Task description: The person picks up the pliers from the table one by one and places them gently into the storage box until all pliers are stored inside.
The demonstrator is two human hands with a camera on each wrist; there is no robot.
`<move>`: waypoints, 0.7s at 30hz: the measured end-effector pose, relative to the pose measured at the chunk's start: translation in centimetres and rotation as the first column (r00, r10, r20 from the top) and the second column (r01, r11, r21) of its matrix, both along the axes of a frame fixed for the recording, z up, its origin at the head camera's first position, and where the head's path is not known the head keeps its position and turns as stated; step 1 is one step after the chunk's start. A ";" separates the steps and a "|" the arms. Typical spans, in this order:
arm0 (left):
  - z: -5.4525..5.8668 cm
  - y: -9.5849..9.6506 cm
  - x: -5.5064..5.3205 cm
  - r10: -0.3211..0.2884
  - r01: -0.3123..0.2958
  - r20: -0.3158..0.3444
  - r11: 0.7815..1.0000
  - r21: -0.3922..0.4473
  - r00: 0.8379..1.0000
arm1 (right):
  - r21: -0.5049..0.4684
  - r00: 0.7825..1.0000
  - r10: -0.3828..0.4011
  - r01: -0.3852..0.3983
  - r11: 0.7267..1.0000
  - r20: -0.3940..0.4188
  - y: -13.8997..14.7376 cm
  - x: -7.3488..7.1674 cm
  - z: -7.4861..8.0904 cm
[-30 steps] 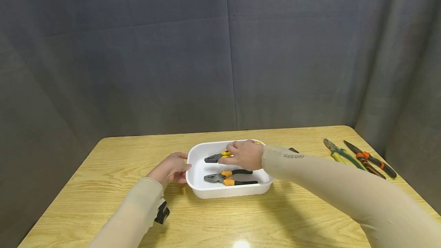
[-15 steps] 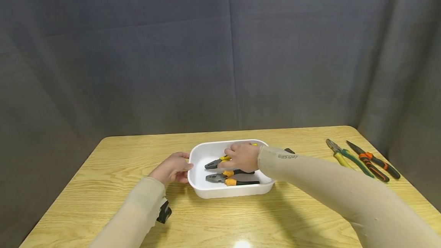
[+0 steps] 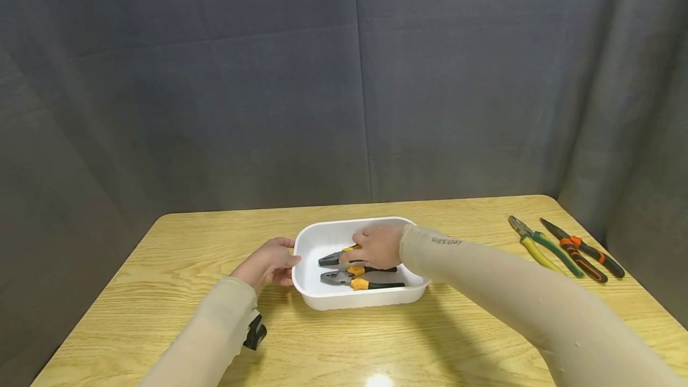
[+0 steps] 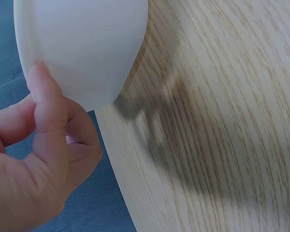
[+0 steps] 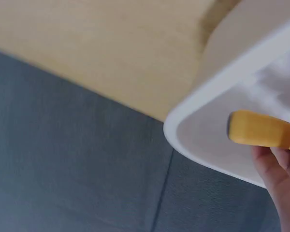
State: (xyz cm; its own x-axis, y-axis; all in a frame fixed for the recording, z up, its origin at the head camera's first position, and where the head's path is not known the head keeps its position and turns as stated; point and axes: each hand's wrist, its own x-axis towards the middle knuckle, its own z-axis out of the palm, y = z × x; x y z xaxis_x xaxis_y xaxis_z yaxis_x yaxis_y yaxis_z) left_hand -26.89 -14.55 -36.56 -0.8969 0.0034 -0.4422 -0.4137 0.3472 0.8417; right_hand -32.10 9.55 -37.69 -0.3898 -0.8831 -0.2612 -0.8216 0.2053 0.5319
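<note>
Holding yellow pliers (image 3: 334, 257) just under it inside the tub (image 3: 365, 300), the right hand (image 3: 378, 248) has bent fingers; the left hand (image 3: 269, 263) pinches the tub's left side.

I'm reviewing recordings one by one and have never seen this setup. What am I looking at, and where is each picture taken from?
There is no robot, just a person's two bare hands. The head picture looks forward and down over the table; the others come from a camera on each wrist. The left hand pinches the rim of a white tray. The right hand grips yellow-handled pliers inside it, beside orange-and-black pliers. Near the table's right edge lie green-and-yellow pliers and a dark-nosed pair with black-and-orange handles.
</note>
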 end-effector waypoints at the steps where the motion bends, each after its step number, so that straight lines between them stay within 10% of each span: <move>1: 0.0 0.0 0.0 0.000 0.000 -0.002 1.000 0.001 1.000 | 0.003 0.999 -0.027 0.027 1.000 0.018 0.0 0.1 0.1; 10: 0.0 -0.1 0.2 -0.011 0.011 -0.023 1.000 -0.004 1.000 | -0.002 0.976 -0.156 0.158 0.987 0.150 -0.1 0.4 0.6; 18: 0.1 0.0 0.3 -0.017 0.017 -0.027 1.000 -0.004 0.999 | -0.059 0.795 -0.348 0.431 0.900 0.497 -0.1 0.0 -0.2; 21: 0.0 0.1 0.3 -0.011 0.011 -0.027 1.000 -0.002 1.000 | -0.057 0.767 -0.353 0.450 0.891 0.536 -0.3 0.0 0.1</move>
